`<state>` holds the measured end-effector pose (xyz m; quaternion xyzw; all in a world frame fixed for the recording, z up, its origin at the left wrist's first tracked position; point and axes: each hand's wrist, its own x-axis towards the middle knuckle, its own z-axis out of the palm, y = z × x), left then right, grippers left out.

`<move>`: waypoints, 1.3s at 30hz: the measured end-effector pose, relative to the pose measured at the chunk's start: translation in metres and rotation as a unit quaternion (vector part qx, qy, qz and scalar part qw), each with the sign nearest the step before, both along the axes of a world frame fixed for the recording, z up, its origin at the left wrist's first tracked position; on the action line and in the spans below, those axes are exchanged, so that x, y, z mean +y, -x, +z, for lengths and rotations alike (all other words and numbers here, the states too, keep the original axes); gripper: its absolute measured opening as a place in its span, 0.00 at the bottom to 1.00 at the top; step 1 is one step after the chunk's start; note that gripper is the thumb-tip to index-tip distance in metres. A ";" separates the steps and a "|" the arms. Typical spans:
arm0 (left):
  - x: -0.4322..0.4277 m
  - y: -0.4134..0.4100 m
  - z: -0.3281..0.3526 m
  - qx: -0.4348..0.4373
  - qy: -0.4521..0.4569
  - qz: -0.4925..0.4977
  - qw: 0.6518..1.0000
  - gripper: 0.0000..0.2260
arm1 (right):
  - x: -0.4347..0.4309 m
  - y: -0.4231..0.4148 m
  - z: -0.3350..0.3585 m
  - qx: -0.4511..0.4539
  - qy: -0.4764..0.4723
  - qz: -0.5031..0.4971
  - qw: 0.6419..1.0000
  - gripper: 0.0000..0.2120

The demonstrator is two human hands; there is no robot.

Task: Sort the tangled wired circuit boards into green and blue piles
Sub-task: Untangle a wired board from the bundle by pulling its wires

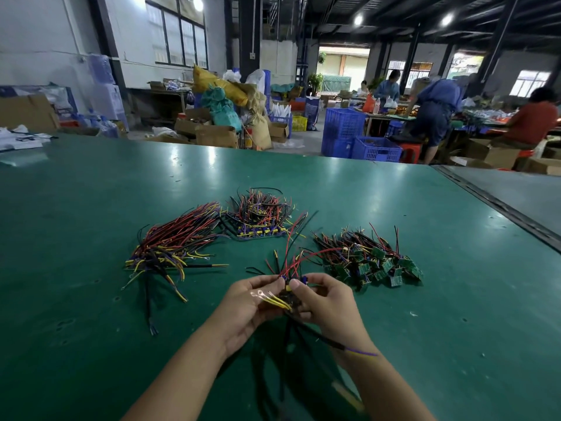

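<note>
Left hand [252,302] and right hand [326,300] meet close in front of us above the bench [91,208], each pinching one side of a small tangle [290,294] of boards and wires. The fingers and thumbs of both curl round it. Yellow ring-tipped wires lie across the left palm, red ones fan upward, and black ones hang down, one trailing over the right wrist. The boards inside look dark, and we cannot tell their colour for sure.

Right of the tangle and a little beyond it lies the green pile [376,265]. Straight beyond the tangle lies the blue pile [261,229]. Left of the tangle is a bundle [173,244] of long wires, its boards too hidden to tell their colour.

We judge snagging the main risk. The tangle's red wires reach toward both piles, so a hard pull could drag sorted boards out or mix them. The wire over the wrist could catch too. Misreading a dark board would send it to the wrong pile.

No brand, label or writing can be read.
</note>
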<state>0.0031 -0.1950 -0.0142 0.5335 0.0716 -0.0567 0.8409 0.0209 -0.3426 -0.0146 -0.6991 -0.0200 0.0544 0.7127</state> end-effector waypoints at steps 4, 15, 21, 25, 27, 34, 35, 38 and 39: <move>0.003 -0.001 0.002 -0.005 0.002 0.007 1.000 0.17 | -0.003 0.008 0.005 0.030 -0.063 0.049 0.996 0.08; 0.003 0.005 0.001 -0.018 -0.046 -0.024 0.999 0.15 | -0.009 0.006 0.001 -0.011 -0.021 0.087 0.996 0.04; 0.006 0.006 0.003 -0.003 -0.037 -0.032 0.999 0.13 | -0.013 0.004 0.000 -0.026 0.015 0.118 0.993 0.11; 0.004 0.006 0.002 -0.005 -0.052 -0.022 0.998 0.10 | -0.012 0.004 -0.001 -0.039 0.037 0.122 0.991 0.07; 0.005 0.006 0.002 -0.008 -0.060 -0.017 0.998 0.10 | -0.012 0.005 -0.001 -0.042 0.035 0.128 0.990 0.06; 0.003 0.006 -0.001 0.000 -0.064 -0.008 0.998 0.09 | -0.019 0.004 -0.001 -0.043 0.005 0.144 0.989 0.04; 0.003 0.006 -0.001 0.000 -0.065 -0.007 0.998 0.07 | -0.019 0.003 -0.001 -0.043 0.004 0.144 0.989 0.04; 0.001 0.005 -0.002 0.000 -0.067 0.000 0.998 0.02 | -0.020 0.003 -0.001 -0.043 -0.005 0.146 0.988 0.04; 0.000 0.005 -0.002 -0.001 -0.068 0.001 0.998 0.02 | -0.020 0.002 -0.002 -0.043 -0.005 0.147 0.988 0.04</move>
